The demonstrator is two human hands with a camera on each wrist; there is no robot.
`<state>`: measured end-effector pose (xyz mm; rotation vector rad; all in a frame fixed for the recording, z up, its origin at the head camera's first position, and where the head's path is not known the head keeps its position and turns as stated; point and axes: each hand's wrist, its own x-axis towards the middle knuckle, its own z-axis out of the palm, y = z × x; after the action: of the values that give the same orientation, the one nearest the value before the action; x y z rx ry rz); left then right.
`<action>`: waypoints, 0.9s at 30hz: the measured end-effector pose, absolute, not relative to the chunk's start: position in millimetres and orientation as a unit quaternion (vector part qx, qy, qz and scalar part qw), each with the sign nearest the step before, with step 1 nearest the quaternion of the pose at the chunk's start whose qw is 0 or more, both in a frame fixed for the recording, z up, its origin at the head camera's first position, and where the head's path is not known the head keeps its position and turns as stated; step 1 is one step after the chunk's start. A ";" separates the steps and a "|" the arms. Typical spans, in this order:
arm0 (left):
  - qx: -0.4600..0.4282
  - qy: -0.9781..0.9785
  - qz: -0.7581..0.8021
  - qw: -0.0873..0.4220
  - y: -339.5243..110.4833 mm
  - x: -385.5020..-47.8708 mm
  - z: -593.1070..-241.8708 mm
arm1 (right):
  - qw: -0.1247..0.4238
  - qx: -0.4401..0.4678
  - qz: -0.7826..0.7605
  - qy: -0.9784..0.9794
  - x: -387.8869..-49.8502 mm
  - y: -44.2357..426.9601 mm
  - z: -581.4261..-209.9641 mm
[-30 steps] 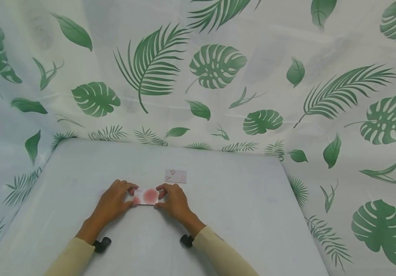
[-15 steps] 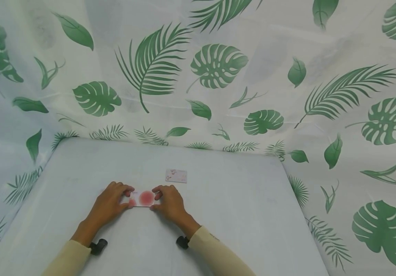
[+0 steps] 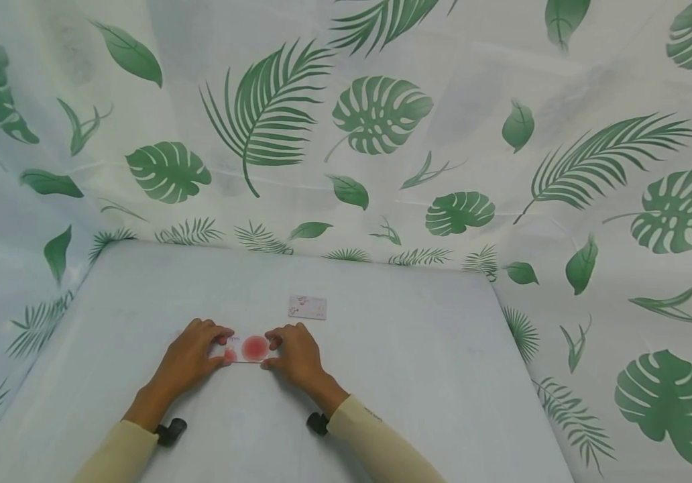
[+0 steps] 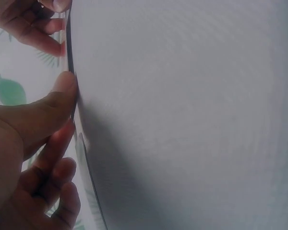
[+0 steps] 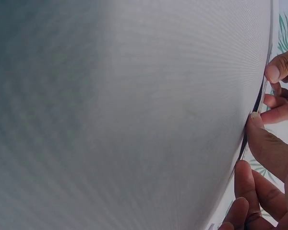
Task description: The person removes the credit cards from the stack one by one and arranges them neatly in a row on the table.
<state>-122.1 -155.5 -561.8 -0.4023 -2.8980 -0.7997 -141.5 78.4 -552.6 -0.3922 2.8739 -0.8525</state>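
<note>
A small white card [image 3: 255,348] with a large red circle and a smaller red patch is low over or on the white table; I cannot tell if it touches. My left hand [image 3: 188,352] pinches its left end between thumb and fingers. At its right end my right hand [image 3: 299,357] does the same. In the left wrist view the left thumb [image 4: 62,91] lies on the card's thin dark edge. The right thumb [image 5: 260,129] meets that edge in the right wrist view. A second pale card [image 3: 307,307] with reddish figures lies flat beyond the right hand.
The white table [image 3: 418,362] spreads around both hands. Behind it and along its sides hangs a white curtain [image 3: 394,174] printed with green leaves. Each wrist carries a small black camera [image 3: 172,431] near the beige sleeve.
Both hands have shifted a little left and nearer to me with the card between them, mostly during the first half second. The second card stays in place.
</note>
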 end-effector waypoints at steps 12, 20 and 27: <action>-0.142 -0.951 -0.265 0.066 -156.8 -122.9 -561.7 | 0.053 -0.137 -0.290 0.946 -143.7 81.9 -552.0; -0.150 -0.951 -0.262 0.072 -151.2 -131.1 -557.1 | 0.034 -0.134 -0.296 0.945 -150.1 94.9 -553.5; -0.150 -0.951 -0.263 0.059 -136.7 -144.0 -552.7 | 0.033 -0.118 -0.314 0.942 -156.2 107.5 -546.6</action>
<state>-144.0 -136.7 -552.7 -0.4528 -2.8807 -0.7978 -156.2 107.5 -546.6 -0.3622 2.8983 -0.9654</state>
